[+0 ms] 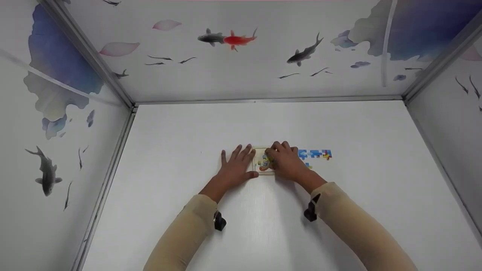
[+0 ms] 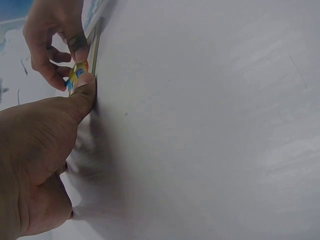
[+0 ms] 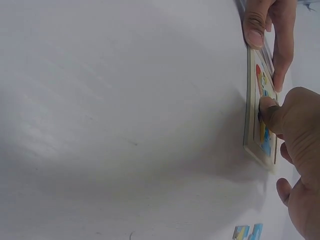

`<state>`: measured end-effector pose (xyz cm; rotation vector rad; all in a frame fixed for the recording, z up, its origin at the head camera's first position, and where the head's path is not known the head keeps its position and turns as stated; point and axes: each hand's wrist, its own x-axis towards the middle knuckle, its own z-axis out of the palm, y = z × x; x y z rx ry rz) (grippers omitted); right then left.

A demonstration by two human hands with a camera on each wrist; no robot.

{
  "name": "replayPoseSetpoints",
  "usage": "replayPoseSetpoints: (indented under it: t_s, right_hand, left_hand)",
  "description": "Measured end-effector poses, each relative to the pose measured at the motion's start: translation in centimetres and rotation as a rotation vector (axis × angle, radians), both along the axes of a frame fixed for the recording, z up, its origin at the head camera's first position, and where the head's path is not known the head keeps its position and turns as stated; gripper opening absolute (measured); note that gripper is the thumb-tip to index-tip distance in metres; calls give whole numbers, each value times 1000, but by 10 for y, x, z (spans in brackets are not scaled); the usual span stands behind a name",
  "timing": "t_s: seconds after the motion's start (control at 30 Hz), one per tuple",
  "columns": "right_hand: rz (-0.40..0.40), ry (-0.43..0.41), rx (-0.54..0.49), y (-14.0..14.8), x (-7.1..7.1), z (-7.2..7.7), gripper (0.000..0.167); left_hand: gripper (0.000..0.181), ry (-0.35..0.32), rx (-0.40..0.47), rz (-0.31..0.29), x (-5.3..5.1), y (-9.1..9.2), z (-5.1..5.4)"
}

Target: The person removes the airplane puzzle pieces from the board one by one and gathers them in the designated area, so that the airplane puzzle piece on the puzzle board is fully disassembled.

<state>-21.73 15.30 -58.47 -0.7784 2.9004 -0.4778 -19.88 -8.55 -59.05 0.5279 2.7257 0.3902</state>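
Between the straight-fingered left hand (image 1: 237,166) and right hand (image 1: 289,162) lies, in head view, the tray (image 1: 266,173), loose pieces (image 1: 315,153) rightward; in left wrist view, the right hand pinches a piece (image 2: 79,73); in right wrist view, the tray's length joins both hands.

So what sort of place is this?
Probably a workstation booth: a white table, fish-printed walls with metal strips where they meet, and puzzle pieces laid out.

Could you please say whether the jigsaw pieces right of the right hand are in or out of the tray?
Out: these jigsaw pieces lie on the table; the right-wrist view shows two apart from the wooden tray.
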Motion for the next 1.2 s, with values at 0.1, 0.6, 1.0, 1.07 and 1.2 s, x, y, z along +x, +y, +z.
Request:
replayPoseSetpoints:
  t_s: [0.1,0.6,1.0,1.07,1.2]
  right_hand:
    - [8,15,3,0,1,1,46]
    - [31,66,11,1,2,5,41]
    - [51,69,-46,8,4,1,36]
    - [62,84,-65,10,5,0,34]
    - [58,87,-90,15,6,0,32]
  left_hand:
    - [91,4,0,-2,0,0,-1]
    - [91,-15,1,-5,0,0,3]
    - [92,-7,-7,-9,0,0,-1]
    - [92,-7,-7,-8,0,0,-2]
    - [93,-10,-4,-11,-1,-1,-3]
